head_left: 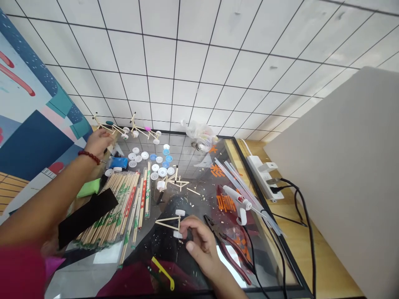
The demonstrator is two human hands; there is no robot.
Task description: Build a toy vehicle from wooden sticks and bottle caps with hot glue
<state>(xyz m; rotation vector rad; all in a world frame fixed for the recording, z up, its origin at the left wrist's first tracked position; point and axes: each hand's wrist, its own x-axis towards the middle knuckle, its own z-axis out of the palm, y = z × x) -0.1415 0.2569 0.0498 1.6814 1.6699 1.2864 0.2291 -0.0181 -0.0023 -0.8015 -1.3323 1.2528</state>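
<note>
My left hand [99, 143] reaches to the far left corner of the table, beside a stick model [109, 126] with white wheels; what its fingers hold, if anything, is hidden. Near the front centre, my right hand [201, 243] has its thumb and fingers curled around a small dark thing that I cannot make out. Just left of those fingers lies a triangular stick frame [168, 222] with a white wheel at each end of its axle. Another stick model [176, 180] sits farther back, and a third [145, 131] stands at the back edge.
Packs of chopsticks [115, 207] cover the left side. White and blue wheels [158, 159] lie behind them. To the right are pliers [230, 249], a glue gun [238, 199], glue sticks [246, 191], cables and a power strip [264, 176]. A plastic bag [202, 135] lies at the back.
</note>
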